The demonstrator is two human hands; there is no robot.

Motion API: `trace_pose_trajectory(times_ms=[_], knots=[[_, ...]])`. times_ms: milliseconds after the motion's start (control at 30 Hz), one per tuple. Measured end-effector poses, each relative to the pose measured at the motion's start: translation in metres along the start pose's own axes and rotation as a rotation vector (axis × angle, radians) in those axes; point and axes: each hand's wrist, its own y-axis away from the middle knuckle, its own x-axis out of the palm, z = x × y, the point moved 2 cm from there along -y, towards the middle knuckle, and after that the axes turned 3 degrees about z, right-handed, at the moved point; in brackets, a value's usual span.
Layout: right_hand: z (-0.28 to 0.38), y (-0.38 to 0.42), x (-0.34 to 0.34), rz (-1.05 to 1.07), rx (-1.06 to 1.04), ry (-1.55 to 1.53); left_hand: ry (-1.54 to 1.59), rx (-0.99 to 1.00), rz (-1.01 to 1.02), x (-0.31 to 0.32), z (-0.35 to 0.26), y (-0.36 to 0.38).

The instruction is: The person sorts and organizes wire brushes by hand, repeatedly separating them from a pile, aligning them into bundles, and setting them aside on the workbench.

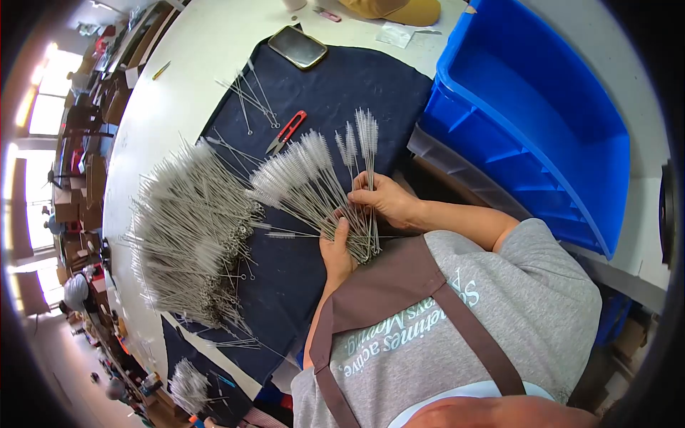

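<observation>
My left hand (338,251) is closed around the lower wire stems of a fanned bunch of small white-bristled tube brushes (307,171), its thumb lying along the stems. Their looped ends gather near the apron. My right hand (385,200) pinches the stems of a smaller cluster of brushes (367,135) that stand upright at the right side of the fan. Left of my hands lies a large heap of the same brushes (193,228), bristles pointing mostly up and left, wire loops toward me. Red-handled thread snips (288,132) rest just beyond the fan.
A dark cloth (357,78) covers part of the white table (178,78). On it lie a phone (297,47) and several loose brushes (250,103). Blue bins (528,121) stand at the right. A yellow cap (399,8) sits at the back. Another brush pile (189,385) lies lower left.
</observation>
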Motion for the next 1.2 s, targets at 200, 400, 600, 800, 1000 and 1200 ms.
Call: trace_pose_trajectory(times_ms=[200, 400, 600, 800, 1000, 1200], knots=[[-0.004, -0.001, 0.013, -0.006, 0.007, -0.040, 0.016, -0.031, 0.016, -0.012, -0.006, 0.002], [-0.014, -0.013, 0.019, 0.014, -0.015, 0.057, -0.121, 0.060, -0.026, -0.029, -0.007, 0.000], [-0.018, -0.019, 0.026, 0.047, 0.024, 0.076, -0.043, 0.002, -0.096, -0.032, -0.018, 0.005], [-0.017, -0.016, 0.023, 0.042, 0.043, -0.022, -0.054, -0.010, -0.073, -0.032, -0.018, 0.005], [-0.018, -0.013, 0.019, 0.009, -0.016, -0.005, -0.008, -0.019, -0.063, -0.027, -0.015, 0.003], [-0.015, -0.011, 0.020, -0.017, -0.007, 0.057, -0.021, -0.022, -0.091, -0.030, -0.012, 0.003]])
